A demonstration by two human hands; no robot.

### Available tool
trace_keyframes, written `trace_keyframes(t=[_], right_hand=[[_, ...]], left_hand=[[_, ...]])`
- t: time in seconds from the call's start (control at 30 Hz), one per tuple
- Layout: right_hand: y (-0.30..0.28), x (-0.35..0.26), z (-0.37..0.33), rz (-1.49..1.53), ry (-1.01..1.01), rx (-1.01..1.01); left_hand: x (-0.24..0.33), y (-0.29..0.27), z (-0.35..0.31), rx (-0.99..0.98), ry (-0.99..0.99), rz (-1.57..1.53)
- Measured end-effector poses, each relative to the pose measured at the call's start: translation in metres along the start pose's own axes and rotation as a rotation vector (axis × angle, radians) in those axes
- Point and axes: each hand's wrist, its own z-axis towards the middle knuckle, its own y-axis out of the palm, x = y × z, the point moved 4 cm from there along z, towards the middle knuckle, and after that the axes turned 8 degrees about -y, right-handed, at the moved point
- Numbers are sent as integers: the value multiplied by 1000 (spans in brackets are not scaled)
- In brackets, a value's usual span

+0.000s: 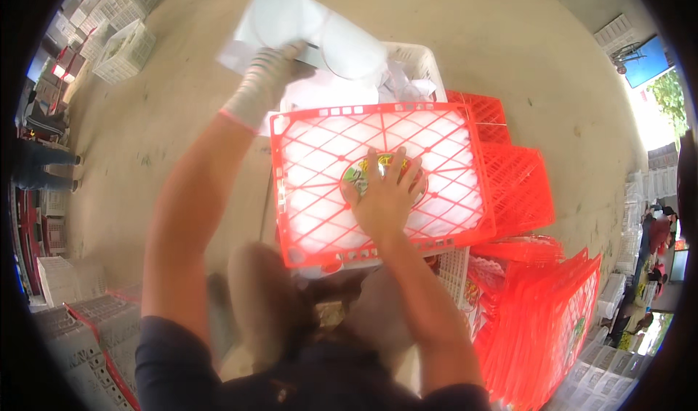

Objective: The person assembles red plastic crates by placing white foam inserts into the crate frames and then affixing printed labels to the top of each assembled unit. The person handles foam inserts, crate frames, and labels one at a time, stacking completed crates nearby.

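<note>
By the gloved left hand (270, 77), a white sheet (291, 18) is clamped at far left. By the right hand (387, 196), fingers apart, the red lattice crate (281, 186) is touched at centre. Papers (407, 87) are held in a white basket (427, 62) beyond; red crates (520, 186) are placed at right.
</note>
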Motion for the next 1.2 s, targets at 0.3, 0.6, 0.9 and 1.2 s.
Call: trace_keyframes(t=[0.3, 0.6, 0.9, 1.2], right_hand=[[14, 2, -3, 22, -38, 68], [13, 9, 7, 40, -40, 21], [-1, 8, 27, -86, 45, -176], [-89, 10, -31, 70, -100, 240]], left_hand=[[-56, 11, 84, 4, -297, 528], [-27, -40, 9, 134, 347, 531], [-179, -131, -233, 605, 441, 87], [-331, -134, -192, 547, -419, 810]])
